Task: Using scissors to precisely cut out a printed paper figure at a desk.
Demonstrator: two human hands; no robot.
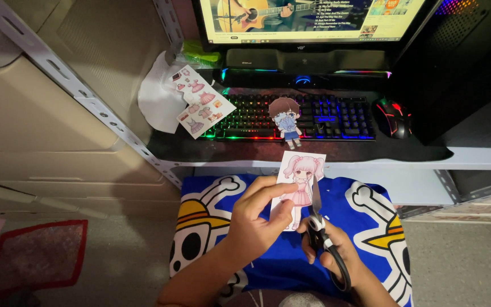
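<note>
- Head view shows a paper card (300, 185) printed with a pink-haired doll figure, held up over the lap, in front of the table edge (370, 162).
- Its white border is still whole on the top and left sides, so the figure looks uncut or barely started; the blades lie against its right edge.
- Left hand (257, 219) pinches the card's lower left part, thumb on the front, fingers behind.
- Right hand (336, 256) grips black-handled scissors (319, 224), fingers through the loops, blades pointing up along the card's right side; I cannot tell how far the blades are parted.
- One cutout doll (286, 120) with brown hair already lies finished on the lit keyboard (336, 116), which suggests one figure is done.
- Further left, a sheet of doll clothes (201, 101) lies uncut beside the keyboard, partly over a white paper.
- Blue cloth with skull prints (365, 222) covers the lap beneath the hands; a mouse (393, 116) and a monitor (313, 20) sit beyond.
</note>
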